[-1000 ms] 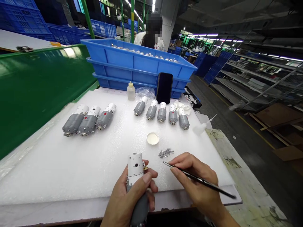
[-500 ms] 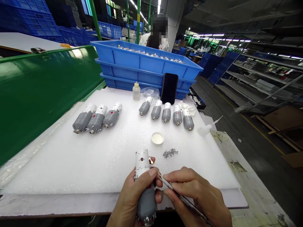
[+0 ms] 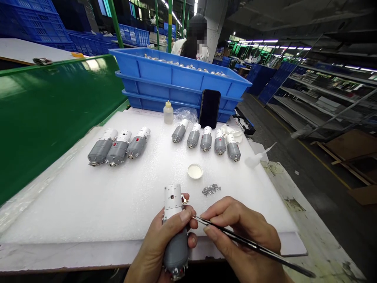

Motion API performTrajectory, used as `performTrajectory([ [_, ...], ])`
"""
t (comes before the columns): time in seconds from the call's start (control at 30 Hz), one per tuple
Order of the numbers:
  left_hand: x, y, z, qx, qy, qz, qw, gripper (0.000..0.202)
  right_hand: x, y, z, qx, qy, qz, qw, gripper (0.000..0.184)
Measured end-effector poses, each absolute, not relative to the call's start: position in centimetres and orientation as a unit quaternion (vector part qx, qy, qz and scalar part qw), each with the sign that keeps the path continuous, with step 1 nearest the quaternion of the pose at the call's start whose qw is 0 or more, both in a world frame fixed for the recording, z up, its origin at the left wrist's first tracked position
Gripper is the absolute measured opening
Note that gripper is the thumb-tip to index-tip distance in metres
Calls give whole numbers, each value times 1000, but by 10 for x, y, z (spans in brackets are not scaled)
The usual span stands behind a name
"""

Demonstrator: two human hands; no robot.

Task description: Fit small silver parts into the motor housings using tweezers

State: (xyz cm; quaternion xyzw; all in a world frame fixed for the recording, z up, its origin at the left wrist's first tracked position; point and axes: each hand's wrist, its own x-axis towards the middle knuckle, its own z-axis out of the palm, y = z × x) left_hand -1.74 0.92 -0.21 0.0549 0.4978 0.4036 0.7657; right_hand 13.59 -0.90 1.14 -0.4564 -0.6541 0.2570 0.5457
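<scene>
My left hand (image 3: 165,239) is closed around a grey and white spacecraft model (image 3: 176,249), its white end pointing away from me. A small gold-and-white part sticks out at the model's right side, near my fingertips. In my right hand (image 3: 244,236) is a pair of dark tweezers (image 3: 250,243), pinched between thumb and fingers. The tweezer tips meet my left thumb and forefinger beside the model; whatever lies between them is too small to make out. Just beyond my hands are a pile of tiny silver parts (image 3: 211,190) and a round white dish (image 3: 194,171).
Three similar models (image 3: 118,147) lie at the left, and several more (image 3: 206,139) in a row at the back right. Behind them stand a dropper bottle (image 3: 168,113), a phone (image 3: 209,109) and stacked blue bins (image 3: 182,80). A person (image 3: 194,39) sits beyond the bins.
The tweezers have swung to a flatter angle, with more of their shaft showing at the right. My right hand has shifted slightly, and the model has moved a little left in view.
</scene>
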Motion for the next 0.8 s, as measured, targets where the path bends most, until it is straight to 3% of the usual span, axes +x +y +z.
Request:
performTrajectory([
  [0.5, -20, 8, -2, 109, 498, 378, 772, 23, 143, -4, 7, -468, -571, 411, 536, 13],
  [0.67, -22, 13, -3, 129, 453, 385, 794, 30, 147, 2, 4, -456, -515, 484, 541, 18],
  [0.8, -28, 12, -2, 113, 438, 376, 809, 35, 155, 22, 0, -480, -538, 466, 513, 26],
])
